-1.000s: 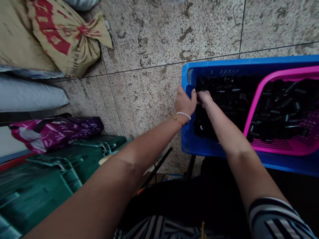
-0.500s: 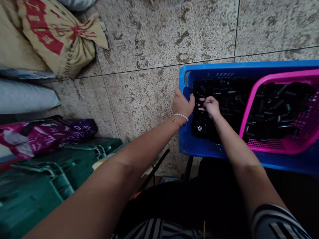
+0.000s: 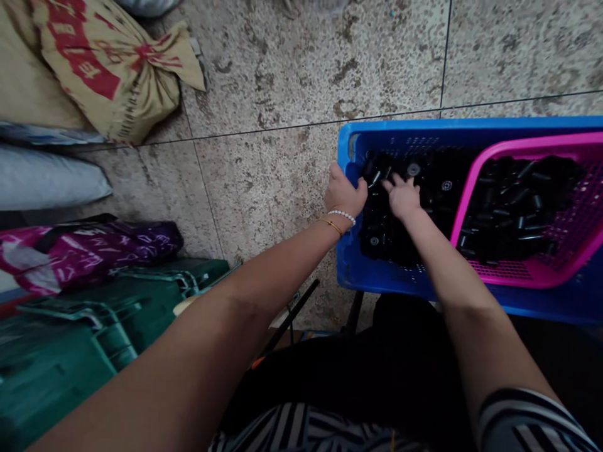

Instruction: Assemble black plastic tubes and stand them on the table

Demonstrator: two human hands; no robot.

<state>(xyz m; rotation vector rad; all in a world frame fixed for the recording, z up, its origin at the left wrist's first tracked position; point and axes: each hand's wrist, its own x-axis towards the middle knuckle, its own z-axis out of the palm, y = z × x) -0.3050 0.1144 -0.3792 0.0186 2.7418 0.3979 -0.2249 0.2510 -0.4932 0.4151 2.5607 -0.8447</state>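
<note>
My left hand (image 3: 345, 191) grips the left end rim of a blue plastic crate (image 3: 346, 251), its thumb over the edge. Inside the crate lies a heap of small black cylindrical parts (image 3: 386, 232), a few showing round pale-ringed ends. Over that heap my right hand (image 3: 404, 195) reaches in with its fingers spread, the tips among the parts; I see nothing held in it. A pink plastic basket (image 3: 464, 216) sits in the right part of the crate and contains more of the black parts (image 3: 513, 201).
Speckled floor tiles (image 3: 273, 163) lie beyond the crate. At the left are a tied tan sack (image 3: 113, 81), a pale grey sack (image 3: 47, 182), a purple bag (image 3: 122, 248) and green plastic crates (image 3: 61, 339). A dark thin bar (image 3: 296, 314) stands near my legs.
My right hand has shifted slightly right and its fingers have spread. Black parts near it have been stirred, and another ringed end shows. The left hand stays on the rim.
</note>
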